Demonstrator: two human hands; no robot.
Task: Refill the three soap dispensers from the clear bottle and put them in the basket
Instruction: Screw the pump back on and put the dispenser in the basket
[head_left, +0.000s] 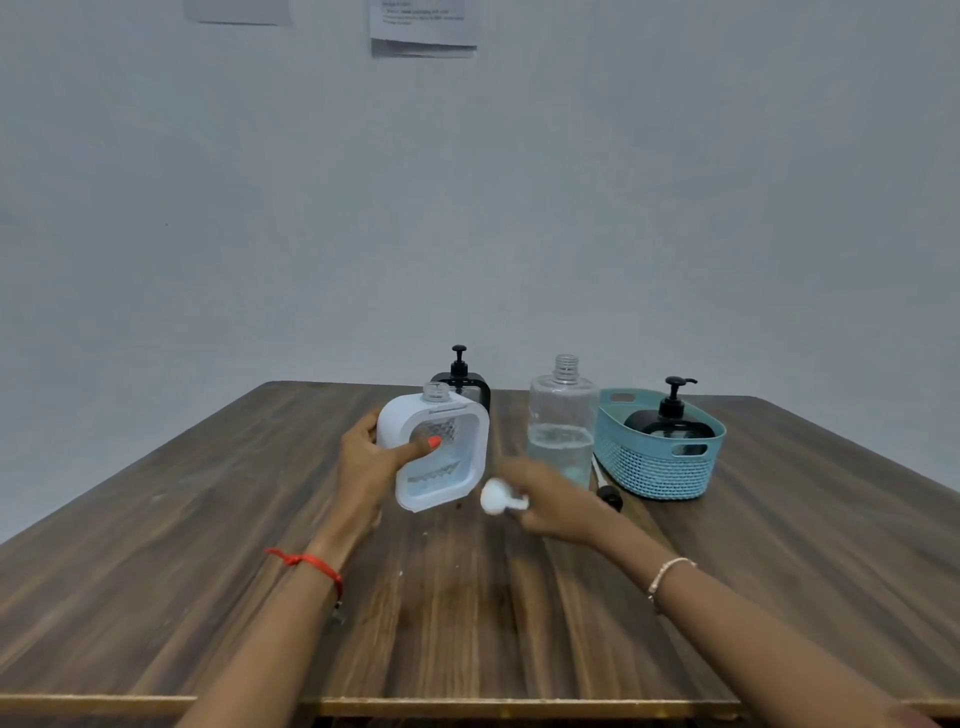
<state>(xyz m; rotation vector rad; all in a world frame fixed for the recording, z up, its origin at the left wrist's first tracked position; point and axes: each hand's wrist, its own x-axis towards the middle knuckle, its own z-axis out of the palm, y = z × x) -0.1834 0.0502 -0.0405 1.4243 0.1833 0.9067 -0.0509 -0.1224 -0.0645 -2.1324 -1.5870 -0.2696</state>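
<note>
My left hand (371, 462) grips the white soap dispenser (434, 454), tilted and lifted off the table, its neck open with no pump on it. My right hand (548, 501), blurred, holds the white pump head (496, 496) just right of the dispenser's base. The clear bottle (562, 415) stands uncapped behind my right hand, about half full of liquid. A black dispenser (467, 382) with its pump on stands behind the white one. Another black dispenser (670, 418) sits inside the teal basket (649, 470) at the right.
A small black cap with a thin tube (608, 493) lies on the wooden table (467, 597) between the clear bottle and the basket. The table's front edge runs along the bottom. A pale wall with papers pinned on it rises behind.
</note>
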